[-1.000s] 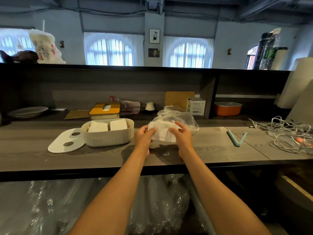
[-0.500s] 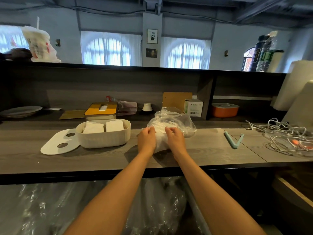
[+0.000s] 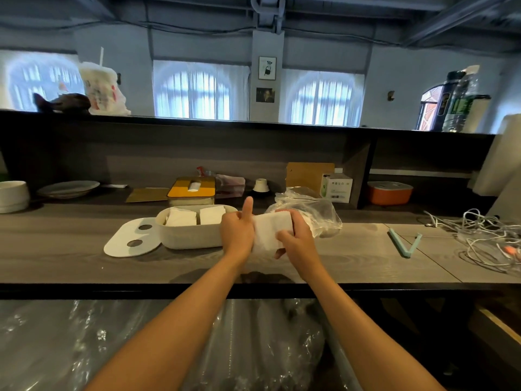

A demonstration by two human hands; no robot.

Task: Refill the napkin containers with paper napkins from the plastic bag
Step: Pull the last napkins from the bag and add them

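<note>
A white stack of paper napkins (image 3: pixel 271 231) is held between both hands above the wooden counter (image 3: pixel 352 258). My left hand (image 3: pixel 236 232) grips its left end, thumb pointing up. My right hand (image 3: pixel 297 239) curls round its right end. Behind the right hand lies the crumpled clear plastic bag (image 3: pixel 315 208). Just left of my hands stands the open white napkin container (image 3: pixel 191 234) with two napkin stacks inside. Its flat white lid (image 3: pixel 124 244) with two holes lies to its left.
An orange-lidded box (image 3: pixel 191 189) sits behind the container, an orange tub (image 3: pixel 390 193) on the right shelf. A light blue clip (image 3: pixel 403 244) and tangled white cables (image 3: pixel 479 235) lie at right. Plates (image 3: pixel 67 189) and a bowl (image 3: pixel 12 196) stand far left. Clear plastic sheeting (image 3: pixel 84 348) lies below the counter.
Both hands have drawn a stack of napkins out of the plastic bag and carried it left, toward the container. The left thumb now points up.
</note>
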